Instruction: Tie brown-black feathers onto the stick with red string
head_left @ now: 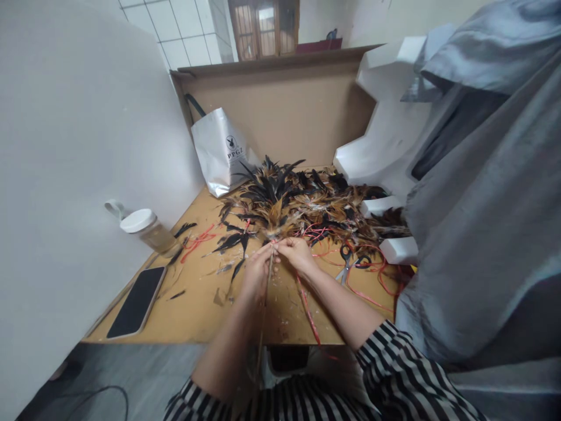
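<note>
Near the middle of the table, my left hand (262, 261) is closed around the thin stick of a feather duster (275, 196). Black and brown feathers fan out from its top, away from me, and the stick (262, 333) runs down toward my lap. My right hand (298, 255) pinches at the base of the feathers, its fingertips touching those of the left. A bit of red shows at the binding there; my fingers hide most of it. A flat red string (309, 310) trails from below my right wrist over the table's front edge.
A heap of loose feathers (337, 202) lies behind my hands. Scissors (346, 266) rest among red strings at right. Left are a phone (138, 301), a lidded jar (151, 234) and red string (197, 242). A silver bag (219, 149) leans behind; grey cloth (491, 204) hangs right.
</note>
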`<state>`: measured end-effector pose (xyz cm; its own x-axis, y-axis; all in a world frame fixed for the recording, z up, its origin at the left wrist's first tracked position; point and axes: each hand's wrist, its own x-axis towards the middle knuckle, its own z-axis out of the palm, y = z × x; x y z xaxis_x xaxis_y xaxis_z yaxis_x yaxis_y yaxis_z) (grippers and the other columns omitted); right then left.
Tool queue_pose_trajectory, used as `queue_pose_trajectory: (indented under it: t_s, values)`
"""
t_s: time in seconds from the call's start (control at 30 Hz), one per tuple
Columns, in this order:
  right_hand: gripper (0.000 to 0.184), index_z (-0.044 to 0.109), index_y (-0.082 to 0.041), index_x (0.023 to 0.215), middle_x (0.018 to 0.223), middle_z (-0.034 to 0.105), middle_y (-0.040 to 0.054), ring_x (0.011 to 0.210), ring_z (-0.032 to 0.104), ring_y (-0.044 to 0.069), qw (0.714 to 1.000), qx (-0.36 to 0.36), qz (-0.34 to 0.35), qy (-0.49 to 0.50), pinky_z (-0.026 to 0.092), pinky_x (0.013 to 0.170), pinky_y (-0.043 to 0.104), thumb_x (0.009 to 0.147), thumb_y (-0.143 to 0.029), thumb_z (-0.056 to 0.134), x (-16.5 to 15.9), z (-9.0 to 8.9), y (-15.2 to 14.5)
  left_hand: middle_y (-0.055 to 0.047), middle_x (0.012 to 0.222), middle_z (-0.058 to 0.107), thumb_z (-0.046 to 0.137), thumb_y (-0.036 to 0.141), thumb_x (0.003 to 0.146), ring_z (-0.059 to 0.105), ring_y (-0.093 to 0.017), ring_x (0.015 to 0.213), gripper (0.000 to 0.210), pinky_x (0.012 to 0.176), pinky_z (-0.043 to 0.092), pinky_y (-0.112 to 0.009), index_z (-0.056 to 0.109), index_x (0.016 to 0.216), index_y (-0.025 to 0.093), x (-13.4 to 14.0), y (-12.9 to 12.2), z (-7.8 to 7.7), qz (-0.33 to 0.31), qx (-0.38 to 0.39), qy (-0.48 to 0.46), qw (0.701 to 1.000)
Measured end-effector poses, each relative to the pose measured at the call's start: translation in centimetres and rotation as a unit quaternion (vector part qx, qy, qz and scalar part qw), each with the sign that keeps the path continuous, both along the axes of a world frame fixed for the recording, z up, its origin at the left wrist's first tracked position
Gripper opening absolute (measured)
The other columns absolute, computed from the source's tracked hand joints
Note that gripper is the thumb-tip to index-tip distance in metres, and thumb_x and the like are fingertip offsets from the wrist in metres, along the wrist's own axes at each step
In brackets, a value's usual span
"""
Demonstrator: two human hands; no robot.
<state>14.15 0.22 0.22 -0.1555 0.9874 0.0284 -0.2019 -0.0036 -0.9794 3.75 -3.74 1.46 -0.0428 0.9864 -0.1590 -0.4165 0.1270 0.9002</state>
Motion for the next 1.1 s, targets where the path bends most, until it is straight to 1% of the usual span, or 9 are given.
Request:
queue_pose_trajectory:
  t_s: [0.07,0.2,0.47,0.6,0.77,0.83,0.93,1.03,1.1]
  values:
    - [0.027,0.061,-0.015,0.059,0.051,0.061,0.0022,0.047,0.053,0.013,1.000,-0.003,0.005,-0.009,0.042,0.050,0.025,0.060,-0.041,0.070,-0.3,-0.2,0.0,0.000,0.062,0.054,0.072,0.043,0.062,0.047,-0.006,0.047,0.039,0.038,0.028,-0.016,0.062,0.084,0.012,-0.3,0.3,0.2,-0.007,-0.030,-0.039,0.999]
    - [0.023,0.061,-0.015,0.056,0.053,0.062,0.0010,0.049,0.052,0.011,0.998,0.029,-0.019,-0.054,0.041,0.054,0.024,0.060,-0.036,0.067,-0.9,-0.6,0.0,0.004,0.057,0.046,0.075,0.043,0.059,0.032,-0.001,0.039,0.039,0.034,0.016,-0.014,0.061,0.076,0.011,-1.1,0.9,-0.2,-0.020,-0.029,-0.024,0.999]
    - [0.019,0.066,-0.016,0.068,0.060,0.062,-0.0005,0.052,0.046,0.009,0.980,0.116,-0.038,-0.157,0.036,0.052,0.020,0.071,-0.033,0.058,-1.4,-1.4,0.0,0.004,0.057,0.048,0.079,0.039,0.055,0.032,0.000,0.039,0.039,0.032,0.015,-0.012,0.063,0.076,0.010,-2.6,1.7,-0.9,-0.002,-0.028,-0.010,1.000]
    - [0.021,0.066,-0.016,0.070,0.056,0.055,-0.0028,0.051,0.042,0.009,0.970,0.137,-0.033,-0.199,0.031,0.050,0.020,0.073,-0.035,0.057,-1.1,-1.8,0.1,0.004,0.059,0.046,0.076,0.024,0.063,0.030,0.001,0.038,0.027,0.029,0.014,-0.009,0.060,0.080,0.010,-3.6,2.4,-1.2,0.008,-0.072,-0.093,0.993]
    - [0.042,0.057,-0.016,0.051,0.046,0.045,-0.0035,0.045,0.037,0.009,0.964,0.121,0.011,-0.235,0.028,0.048,0.022,0.079,-0.046,0.049,0.2,-2.0,1.1,0.005,0.060,0.041,0.059,0.014,0.080,0.029,0.001,0.037,0.006,0.027,0.014,-0.007,0.055,0.085,0.013,-5.5,2.6,-1.3,-0.030,-0.101,-0.227,0.968]
    - [0.040,0.057,-0.016,0.054,0.049,0.051,-0.0021,0.047,0.042,0.010,0.970,0.102,-0.020,-0.218,0.032,0.051,0.023,0.078,-0.048,0.050,1.3,-1.9,2.0,0.004,0.060,0.040,0.053,0.014,0.084,0.030,0.001,0.037,0.004,0.027,0.015,-0.007,0.055,0.087,0.013,-6.1,2.6,-1.4,-0.029,-0.096,-0.257,0.961]
    - [0.030,0.064,-0.016,0.071,0.068,0.064,0.0025,0.062,0.055,0.015,0.969,0.101,-0.128,-0.186,0.042,0.062,0.026,0.073,-0.044,0.054,4.3,-1.9,3.9,0.004,0.060,0.040,0.045,0.015,0.089,0.030,0.001,0.037,0.009,0.026,0.015,-0.007,0.054,0.090,0.012,-6.7,2.7,-1.5,-0.035,-0.099,-0.290,0.951]
    - [0.029,0.066,-0.015,0.080,0.082,0.069,0.0074,0.076,0.060,0.019,0.934,0.129,-0.256,-0.215,0.045,0.075,0.032,0.070,-0.040,0.055,7.7,-2.0,5.4,0.005,0.060,0.039,0.040,0.013,0.090,0.031,0.001,0.036,0.014,0.025,0.016,-0.007,0.054,0.091,0.011,-6.8,2.7,-1.7,-0.045,-0.107,-0.318,0.941]
    - [0.028,0.067,-0.014,0.082,0.084,0.070,0.0089,0.077,0.061,0.020,0.914,0.144,-0.287,-0.249,0.046,0.078,0.034,0.070,-0.037,0.055,9.3,-2.1,5.8,0.005,0.060,0.039,0.040,0.013,0.090,0.032,0.000,0.036,0.014,0.025,0.016,-0.008,0.054,0.091,0.010,-6.8,2.8,-1.8,-0.049,-0.109,-0.330,0.937]
